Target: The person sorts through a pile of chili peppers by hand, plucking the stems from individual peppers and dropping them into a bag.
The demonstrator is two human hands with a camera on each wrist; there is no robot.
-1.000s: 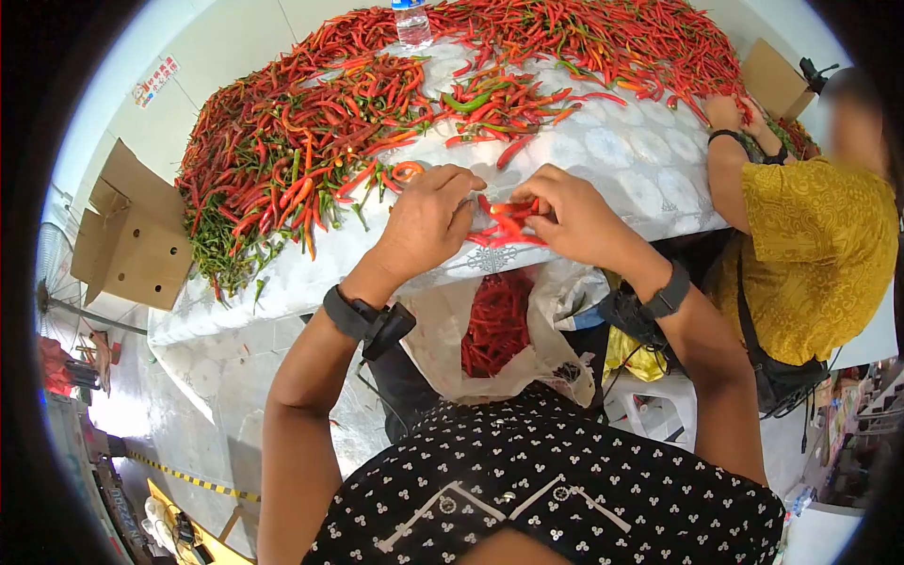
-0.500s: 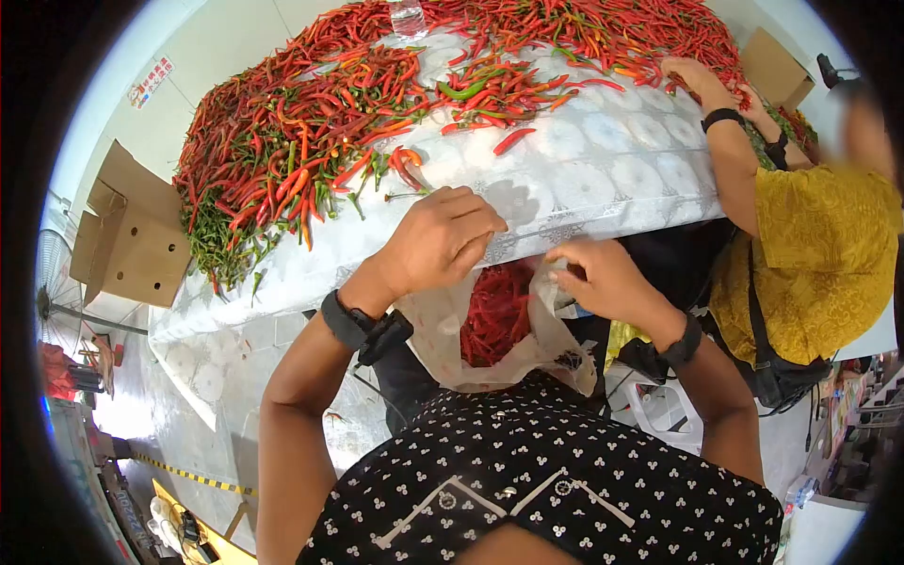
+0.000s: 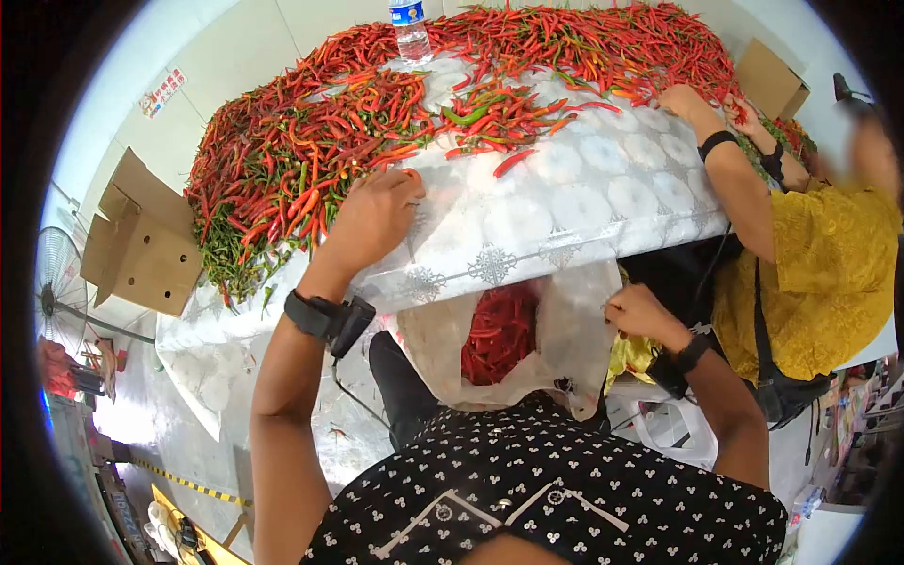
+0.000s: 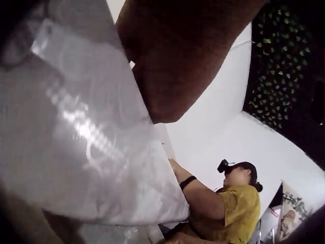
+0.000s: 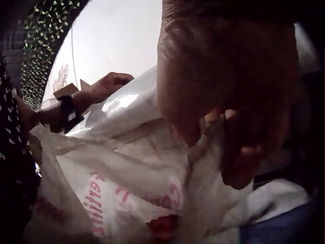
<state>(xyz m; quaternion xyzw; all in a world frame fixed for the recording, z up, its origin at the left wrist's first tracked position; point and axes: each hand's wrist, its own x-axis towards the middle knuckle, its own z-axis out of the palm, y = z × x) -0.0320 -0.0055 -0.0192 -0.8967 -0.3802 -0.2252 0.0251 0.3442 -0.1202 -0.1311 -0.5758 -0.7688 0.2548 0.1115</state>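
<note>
My left hand point(image 3: 377, 215) reaches over the table to the near edge of the chili heap point(image 3: 282, 160), palm down. A red-orange chili point(image 3: 411, 177) shows at its fingertips; I cannot tell whether they pinch it. In the left wrist view the hand point(image 4: 172, 66) is a dark shape with its fingertips hidden. Below the table edge, my right hand point(image 3: 642, 313) grips the rim of a whitish plastic bag point(image 3: 584, 311). The right wrist view shows this hand point(image 5: 223, 86) with thumb and fingers on the bag's edge point(image 5: 127, 168). Red chilies point(image 3: 499, 339) lie inside the bag.
A small group of chilies point(image 3: 508, 118) and a single red chili point(image 3: 513, 163) lie on the patterned tablecloth point(image 3: 584, 207). A water bottle point(image 3: 411, 36) stands among the heaps. Cardboard boxes point(image 3: 155, 264) flank the table. A person in yellow point(image 3: 819, 273) works at right.
My hands were together with several red chilies over the table edge; these chilies have left my hands. The left hand moved back left to the heap, the right hand down to the bag's rim.
</note>
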